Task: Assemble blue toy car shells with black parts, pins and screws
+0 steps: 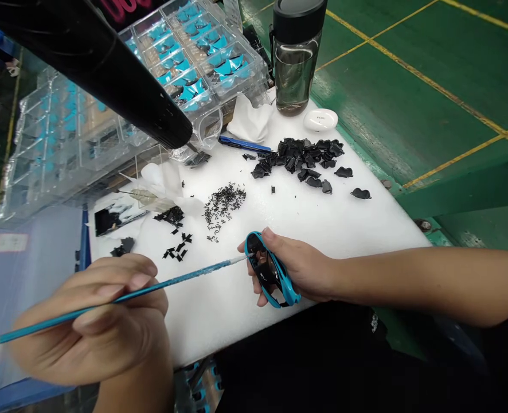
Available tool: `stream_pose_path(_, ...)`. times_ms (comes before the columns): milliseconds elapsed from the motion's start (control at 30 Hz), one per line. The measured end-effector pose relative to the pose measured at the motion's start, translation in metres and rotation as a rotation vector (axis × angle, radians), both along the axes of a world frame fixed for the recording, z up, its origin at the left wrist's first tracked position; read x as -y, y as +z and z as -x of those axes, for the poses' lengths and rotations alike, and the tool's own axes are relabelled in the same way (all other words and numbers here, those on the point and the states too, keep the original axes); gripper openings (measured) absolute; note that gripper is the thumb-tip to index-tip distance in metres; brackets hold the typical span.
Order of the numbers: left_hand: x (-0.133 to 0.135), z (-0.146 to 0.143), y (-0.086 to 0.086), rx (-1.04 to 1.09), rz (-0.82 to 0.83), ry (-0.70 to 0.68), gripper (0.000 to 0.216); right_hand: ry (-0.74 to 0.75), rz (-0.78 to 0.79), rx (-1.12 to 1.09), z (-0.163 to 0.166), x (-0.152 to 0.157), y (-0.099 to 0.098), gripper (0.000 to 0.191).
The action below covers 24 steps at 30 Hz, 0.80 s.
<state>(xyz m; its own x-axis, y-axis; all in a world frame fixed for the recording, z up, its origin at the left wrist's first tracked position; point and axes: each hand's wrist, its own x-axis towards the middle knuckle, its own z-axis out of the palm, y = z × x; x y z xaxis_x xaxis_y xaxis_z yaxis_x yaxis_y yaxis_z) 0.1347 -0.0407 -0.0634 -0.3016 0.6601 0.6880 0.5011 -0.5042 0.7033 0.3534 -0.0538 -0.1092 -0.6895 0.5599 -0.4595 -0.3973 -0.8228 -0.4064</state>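
Between the thumb and fingers of my left hand (103, 315) is a thin blue stick (172, 281) with a whitish tip, perhaps a fine brush. Its tip reaches the inside of a blue-rimmed, glossy black curved plastic shell (286, 284); whether it touches is unclear. My right hand (305, 261) is closed around that shell, thumb on the upper rim and fingers behind. Beyond the hands lie a spread of tiny black pins (226, 201), small black rectangular pieces (176, 249) and a heap of black moulded parts (301, 155).
Above the white work board (219, 321) a thick black tube (151, 97) slants in from the upper left. Clear compartment trays (254, 69) with blue parts stand behind. A water bottle (296, 74), a white oval case (320, 120) and a blue pen-like tool (245, 144) are at the back.
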Motion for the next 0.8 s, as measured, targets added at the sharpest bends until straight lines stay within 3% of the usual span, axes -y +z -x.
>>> stream_pose_path(200,-0.0017,-0.0065,0.0026,-0.028,0.012,-0.067,0.038,0.008,-0.003,0.022,0.0003,-0.0008,0.0035,0.048)
stream_pose_path(800,0.0060,-0.0060,0.0070,-0.024,0.077,0.024,0.032,0.003,-0.002,0.017,0.0005,-0.0009,0.0017,0.050)
